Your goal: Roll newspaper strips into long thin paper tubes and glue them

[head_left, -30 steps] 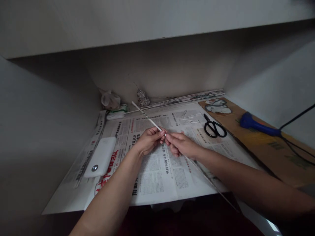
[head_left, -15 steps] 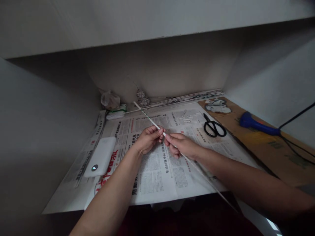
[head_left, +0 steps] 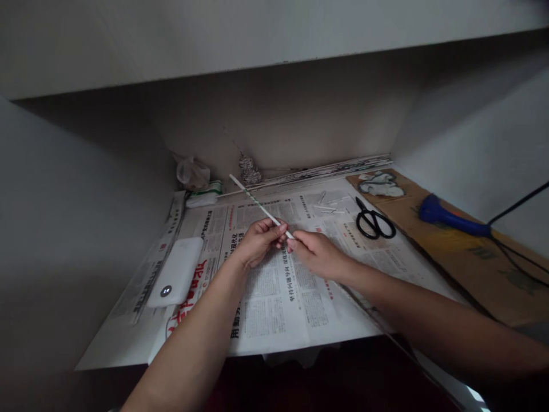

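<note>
A long, thin rolled-paper stick [head_left: 253,198], white with greenish marks, runs slantwise between my two hands. My left hand [head_left: 261,240] pinches it between thumb and fingers, and its upper end points away to the back left. Closed around the same stick a little lower down is my right hand [head_left: 315,252], close to the left one. The lower stretch of the stick passes beneath my right hand and forearm, which partly hide it, and trails past the table's front edge. Spread newspaper [head_left: 266,303] lies under both hands.
Black-handled scissors [head_left: 375,224] and small white paper pieces [head_left: 332,207] lie to the right. A blue glue gun [head_left: 452,216] with a cable rests on cardboard [head_left: 446,252]. At left is a white power bank [head_left: 180,269]; behind are more paper sticks [head_left: 326,175] and a plastic bag [head_left: 193,173].
My right hand has turned, its back now showing more and its fingers tucked under. The stick's upper end has shifted slightly up and to the left. My left hand stays almost in place.
</note>
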The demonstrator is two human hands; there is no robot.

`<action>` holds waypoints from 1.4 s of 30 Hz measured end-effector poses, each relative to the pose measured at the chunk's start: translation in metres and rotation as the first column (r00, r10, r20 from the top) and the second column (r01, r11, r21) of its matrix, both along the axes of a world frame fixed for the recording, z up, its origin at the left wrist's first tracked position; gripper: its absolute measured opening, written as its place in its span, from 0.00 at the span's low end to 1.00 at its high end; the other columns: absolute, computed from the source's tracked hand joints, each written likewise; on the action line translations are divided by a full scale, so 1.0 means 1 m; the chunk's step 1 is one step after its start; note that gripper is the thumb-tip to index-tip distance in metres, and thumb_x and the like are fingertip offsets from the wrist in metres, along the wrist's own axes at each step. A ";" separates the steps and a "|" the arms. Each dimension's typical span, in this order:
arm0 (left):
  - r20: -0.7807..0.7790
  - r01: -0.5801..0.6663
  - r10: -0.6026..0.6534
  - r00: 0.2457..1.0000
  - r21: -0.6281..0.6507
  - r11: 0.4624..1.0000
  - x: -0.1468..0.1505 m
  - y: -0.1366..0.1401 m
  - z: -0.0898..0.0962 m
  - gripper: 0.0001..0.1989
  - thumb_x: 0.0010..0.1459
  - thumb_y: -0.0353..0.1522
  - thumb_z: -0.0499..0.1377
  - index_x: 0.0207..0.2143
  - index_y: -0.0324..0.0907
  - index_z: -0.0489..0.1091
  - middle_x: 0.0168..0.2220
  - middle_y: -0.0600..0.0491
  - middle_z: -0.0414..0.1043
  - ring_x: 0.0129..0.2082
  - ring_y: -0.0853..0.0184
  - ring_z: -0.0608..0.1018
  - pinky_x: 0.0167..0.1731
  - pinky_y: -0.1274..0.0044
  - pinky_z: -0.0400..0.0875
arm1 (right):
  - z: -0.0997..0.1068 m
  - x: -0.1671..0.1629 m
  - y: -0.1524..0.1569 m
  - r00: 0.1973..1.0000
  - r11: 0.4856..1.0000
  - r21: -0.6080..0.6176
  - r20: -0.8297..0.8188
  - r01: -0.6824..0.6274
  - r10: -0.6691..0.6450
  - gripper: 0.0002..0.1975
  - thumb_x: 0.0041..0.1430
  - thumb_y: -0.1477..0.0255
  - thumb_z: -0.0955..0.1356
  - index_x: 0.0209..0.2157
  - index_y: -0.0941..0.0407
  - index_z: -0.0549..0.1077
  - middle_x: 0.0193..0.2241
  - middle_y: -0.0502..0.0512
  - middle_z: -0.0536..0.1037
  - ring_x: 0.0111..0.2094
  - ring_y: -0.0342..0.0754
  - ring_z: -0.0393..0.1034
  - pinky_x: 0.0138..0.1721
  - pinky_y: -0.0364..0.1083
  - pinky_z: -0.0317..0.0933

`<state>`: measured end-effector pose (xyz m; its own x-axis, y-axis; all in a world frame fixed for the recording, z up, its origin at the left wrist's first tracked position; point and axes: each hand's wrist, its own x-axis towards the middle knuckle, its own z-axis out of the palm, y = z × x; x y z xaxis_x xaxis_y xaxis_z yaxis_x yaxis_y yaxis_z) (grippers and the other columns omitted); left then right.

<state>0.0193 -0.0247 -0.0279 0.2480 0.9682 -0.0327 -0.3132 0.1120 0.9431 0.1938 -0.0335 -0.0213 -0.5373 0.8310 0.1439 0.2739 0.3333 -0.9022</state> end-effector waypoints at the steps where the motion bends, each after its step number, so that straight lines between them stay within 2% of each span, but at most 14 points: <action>1: -0.001 0.004 -0.004 1.000 0.000 1.000 0.000 0.000 0.000 0.12 0.47 0.35 0.66 0.31 0.36 0.71 0.21 0.55 0.67 0.20 0.75 0.69 0.21 0.81 0.62 | 0.000 0.000 0.000 1.000 0.999 -0.033 -0.012 -0.016 0.015 0.13 0.61 0.63 0.62 0.27 0.56 0.67 0.17 0.46 0.62 0.19 0.39 0.55 0.21 0.40 0.49; 3: 0.014 0.017 -0.017 1.000 0.001 1.000 0.000 -0.001 0.002 0.12 0.47 0.35 0.66 0.31 0.35 0.71 0.21 0.55 0.67 0.20 0.75 0.68 0.21 0.82 0.61 | 0.001 0.001 -0.001 0.992 0.966 -0.241 -0.100 -0.097 0.074 0.15 0.63 0.61 0.59 0.27 0.55 0.64 0.14 0.45 0.60 0.15 0.39 0.53 0.18 0.40 0.48; 5: 0.053 0.026 -0.026 0.998 -0.004 1.000 0.000 -0.002 0.004 0.12 0.47 0.34 0.66 0.31 0.35 0.71 0.21 0.55 0.66 0.20 0.75 0.68 0.21 0.82 0.61 | 0.002 0.001 0.000 0.951 0.845 -0.468 -0.275 -0.260 0.141 0.16 0.63 0.58 0.57 0.28 0.54 0.61 0.12 0.42 0.55 0.12 0.39 0.50 0.15 0.40 0.47; 7: 0.097 0.026 -0.025 0.995 -0.009 1.000 -0.001 -0.003 0.006 0.12 0.47 0.34 0.66 0.31 0.36 0.70 0.21 0.55 0.66 0.21 0.76 0.67 0.22 0.83 0.61 | 0.002 0.002 0.000 0.878 0.702 -0.566 -0.440 -0.432 0.186 0.16 0.63 0.58 0.56 0.28 0.54 0.58 0.10 0.40 0.52 0.10 0.40 0.49 0.14 0.40 0.47; 9: 0.113 0.022 -0.021 0.993 -0.006 1.000 -0.001 -0.003 0.007 0.12 0.46 0.34 0.66 0.30 0.36 0.70 0.21 0.56 0.65 0.21 0.76 0.67 0.22 0.83 0.60 | 0.001 0.002 0.000 0.849 0.651 -0.582 -0.488 -0.488 0.200 0.16 0.63 0.57 0.57 0.29 0.54 0.59 0.10 0.40 0.53 0.11 0.40 0.52 0.14 0.39 0.49; 13: 0.029 0.067 -0.067 0.997 0.006 0.998 -0.001 -0.001 0.004 0.13 0.47 0.36 0.66 0.30 0.36 0.70 0.21 0.55 0.66 0.19 0.74 0.69 0.21 0.81 0.60 | -0.004 -0.002 0.000 0.953 0.855 -0.462 -0.282 -0.237 0.111 0.18 0.60 0.54 0.60 0.31 0.56 0.63 0.12 0.43 0.62 0.12 0.39 0.57 0.15 0.39 0.51; 15: -0.001 0.079 -0.079 0.997 0.002 0.997 -0.001 -0.001 0.003 0.13 0.47 0.36 0.66 0.30 0.35 0.70 0.21 0.54 0.67 0.20 0.74 0.70 0.21 0.81 0.60 | -0.006 -0.004 0.000 0.970 0.900 -0.406 -0.232 -0.161 0.069 0.18 0.60 0.55 0.61 0.30 0.56 0.63 0.12 0.43 0.62 0.12 0.38 0.55 0.14 0.38 0.50; 20: 0.064 0.044 -0.044 0.997 0.002 0.999 -0.001 -0.003 0.005 0.12 0.47 0.35 0.66 0.31 0.35 0.71 0.21 0.55 0.66 0.21 0.75 0.68 0.22 0.82 0.59 | -0.001 -0.003 -0.001 0.868 0.689 -0.595 -0.485 -0.414 0.103 0.17 0.62 0.56 0.58 0.28 0.54 0.59 0.10 0.40 0.54 0.11 0.39 0.52 0.14 0.39 0.49; 22: 0.074 0.042 -0.042 0.996 0.008 0.999 -0.002 -0.002 0.005 0.12 0.48 0.35 0.65 0.30 0.35 0.70 0.21 0.55 0.65 0.21 0.75 0.68 0.22 0.81 0.59 | 0.000 -0.002 -0.002 0.858 0.660 -0.607 -0.500 -0.443 0.115 0.17 0.62 0.55 0.57 0.30 0.54 0.60 0.10 0.40 0.55 0.11 0.40 0.55 0.14 0.39 0.49; 26: 0.004 0.067 -0.067 0.998 0.011 0.998 -0.002 0.000 0.002 0.12 0.50 0.36 0.64 0.30 0.36 0.70 0.21 0.54 0.66 0.20 0.73 0.69 0.21 0.80 0.60 | -0.004 -0.004 -0.002 0.964 0.883 -0.433 -0.255 -0.179 0.070 0.17 0.60 0.56 0.62 0.31 0.56 0.63 0.13 0.43 0.63 0.13 0.39 0.57 0.15 0.38 0.50; 28: -0.006 0.046 -0.046 0.999 0.006 0.999 -0.002 0.000 0.001 0.12 0.50 0.36 0.64 0.31 0.35 0.71 0.21 0.55 0.66 0.20 0.74 0.68 0.21 0.81 0.60 | -0.006 -0.004 -0.002 0.974 0.913 -0.380 -0.217 -0.146 0.065 0.16 0.61 0.58 0.61 0.30 0.56 0.63 0.12 0.43 0.62 0.12 0.38 0.55 0.15 0.38 0.50; 34: 0.064 0.045 -0.045 0.997 0.006 0.999 -0.002 -0.002 0.005 0.13 0.47 0.36 0.66 0.32 0.35 0.71 0.21 0.55 0.65 0.20 0.75 0.67 0.22 0.82 0.60 | -0.001 -0.001 -0.003 0.847 0.633 -0.601 -0.503 -0.488 0.175 0.16 0.63 0.58 0.57 0.29 0.55 0.60 0.10 0.40 0.54 0.11 0.41 0.55 0.15 0.39 0.50; 39: -0.014 0.028 -0.028 1.000 0.004 1.000 -0.001 -0.002 0.005 0.14 0.50 0.39 0.63 0.32 0.37 0.71 0.20 0.57 0.63 0.19 0.76 0.66 0.19 0.82 0.57 | -0.001 -0.006 -0.003 0.969 0.866 -0.479 -0.247 -0.141 0.021 0.18 0.62 0.56 0.59 0.29 0.56 0.63 0.11 0.43 0.61 0.11 0.39 0.56 0.14 0.39 0.49; 42: -0.044 -0.053 0.053 0.998 -0.003 0.999 -0.001 -0.002 0.006 0.14 0.50 0.39 0.63 0.32 0.36 0.71 0.19 0.57 0.61 0.18 0.77 0.63 0.17 0.83 0.54 | -0.004 -0.006 -0.002 0.986 0.917 -0.397 -0.165 -0.046 -0.021 0.17 0.61 0.58 0.60 0.27 0.56 0.64 0.09 0.42 0.59 0.10 0.38 0.53 0.13 0.39 0.48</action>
